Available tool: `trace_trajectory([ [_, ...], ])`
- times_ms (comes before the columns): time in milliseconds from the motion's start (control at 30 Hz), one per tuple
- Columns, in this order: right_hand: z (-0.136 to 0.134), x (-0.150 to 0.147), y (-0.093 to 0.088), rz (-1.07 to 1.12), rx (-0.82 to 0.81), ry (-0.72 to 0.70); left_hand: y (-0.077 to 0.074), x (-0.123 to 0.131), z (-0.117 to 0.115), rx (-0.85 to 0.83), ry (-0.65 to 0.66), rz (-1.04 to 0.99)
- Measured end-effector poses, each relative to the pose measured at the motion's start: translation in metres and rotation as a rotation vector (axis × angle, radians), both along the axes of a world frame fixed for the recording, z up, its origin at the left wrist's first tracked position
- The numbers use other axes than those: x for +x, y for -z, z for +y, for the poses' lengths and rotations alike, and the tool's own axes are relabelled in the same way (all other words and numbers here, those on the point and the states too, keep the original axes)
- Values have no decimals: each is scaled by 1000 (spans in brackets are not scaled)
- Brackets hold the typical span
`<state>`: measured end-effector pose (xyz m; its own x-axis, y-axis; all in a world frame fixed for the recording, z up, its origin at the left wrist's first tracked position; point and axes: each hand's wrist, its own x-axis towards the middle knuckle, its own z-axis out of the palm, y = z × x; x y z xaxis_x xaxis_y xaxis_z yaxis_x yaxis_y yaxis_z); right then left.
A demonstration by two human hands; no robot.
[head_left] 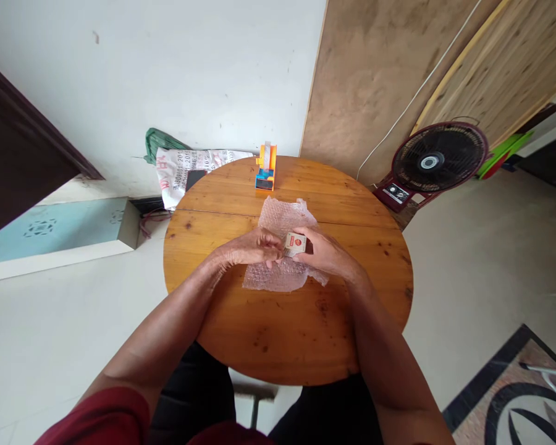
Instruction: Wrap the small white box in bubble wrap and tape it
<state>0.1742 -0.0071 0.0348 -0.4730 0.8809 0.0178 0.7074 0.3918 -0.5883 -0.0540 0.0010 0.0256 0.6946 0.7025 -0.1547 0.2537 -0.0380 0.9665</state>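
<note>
A small cardboard box (295, 243) with a red mark sits over a sheet of bubble wrap (282, 225) spread on the round wooden table (241, 321). My left hand (252, 248) and my right hand (327, 252) close in on the box from either side, fingers curled round it. Both hands rest on the bubble wrap near the table's middle.
An orange and blue tape dispenser (265, 168) stands at the table's far edge. Behind the table lie a printed white sack (185, 170) and a green bag (160, 141) by the wall. A floor fan (433, 164) stands to the right, a patterned rug (514, 395) at lower right.
</note>
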Motion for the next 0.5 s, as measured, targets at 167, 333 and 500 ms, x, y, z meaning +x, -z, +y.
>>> trace_trajectory([
  [167,-1,2,-4,-23,-6,-18,-2,4,-1,87,-139,-77],
  [333,6,27,-10,196,31,187,11,11,0,343,-150,11],
  [500,15,62,-5,41,217,454,24,20,-5,747,-53,201],
])
